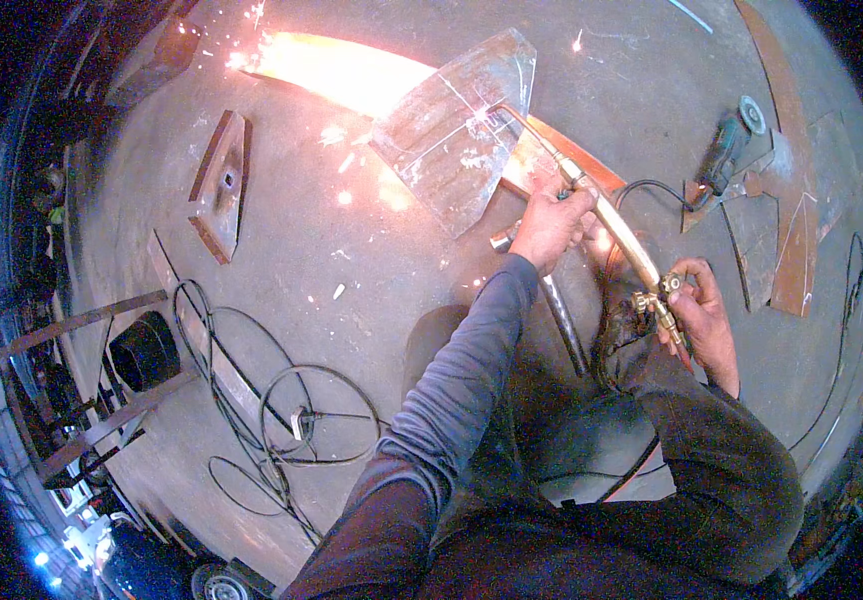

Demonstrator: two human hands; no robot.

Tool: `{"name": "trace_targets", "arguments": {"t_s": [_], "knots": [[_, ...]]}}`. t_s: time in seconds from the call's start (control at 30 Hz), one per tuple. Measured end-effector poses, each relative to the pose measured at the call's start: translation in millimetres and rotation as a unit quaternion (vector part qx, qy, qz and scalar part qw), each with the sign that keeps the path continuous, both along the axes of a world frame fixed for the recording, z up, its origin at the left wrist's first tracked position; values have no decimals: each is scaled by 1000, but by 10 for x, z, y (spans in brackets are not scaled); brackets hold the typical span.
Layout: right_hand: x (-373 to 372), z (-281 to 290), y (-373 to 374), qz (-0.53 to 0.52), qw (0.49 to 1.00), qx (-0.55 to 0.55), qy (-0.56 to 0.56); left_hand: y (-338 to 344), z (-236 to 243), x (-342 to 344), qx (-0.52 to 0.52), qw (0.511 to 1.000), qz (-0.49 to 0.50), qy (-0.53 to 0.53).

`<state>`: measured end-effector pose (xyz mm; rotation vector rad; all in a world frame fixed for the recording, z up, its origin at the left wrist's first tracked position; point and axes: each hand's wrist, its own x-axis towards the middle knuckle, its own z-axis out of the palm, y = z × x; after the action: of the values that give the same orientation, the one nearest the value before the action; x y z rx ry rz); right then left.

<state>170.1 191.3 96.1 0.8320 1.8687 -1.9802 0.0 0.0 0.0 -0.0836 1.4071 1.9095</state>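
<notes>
Your left hand (554,228) is closed around the front part of a long brass-coloured metal torch (623,238), fingers curled about its tube, while your right hand (703,318) grips the rear end, thumb and fingers pinching at a small round brass valve knob (670,283). The torch slants across the space before you, up and to the left, and its thin bent nozzle ends over a flat, angular grey-brown steel plate (441,165) marked with white lines — right at a small, bright glowing spot; you cannot tell from here whether the tip touches. The plate lies across a long strip of metal (579,152), orange where it shows on the right and glaring white on the left, with white-orange sparks (248,55) scattering at its far left end. Just below your left hand, a dark round tool handle (563,325) lies near your leg. On the right, a dark angle grinder (721,158) with a pale round disc sits beside flat rusty steel pieces (794,250). On the left, a brown steel bracket with a square hole (219,185) lies on the grey concrete floor (301,250) — well apart from looped black cables (269,408) nearer you.
</notes>
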Motion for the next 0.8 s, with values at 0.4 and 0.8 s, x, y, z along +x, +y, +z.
{"name": "trace_targets", "arguments": {"t_s": [0.4,0.8], "knots": [[27,-38,61,-10,1000,-13,14,24,57,-1,17,1000,0,-14],[46,-53,79,-15,1000,-9,10,49,-45,12,11,1000,3,5]]}}
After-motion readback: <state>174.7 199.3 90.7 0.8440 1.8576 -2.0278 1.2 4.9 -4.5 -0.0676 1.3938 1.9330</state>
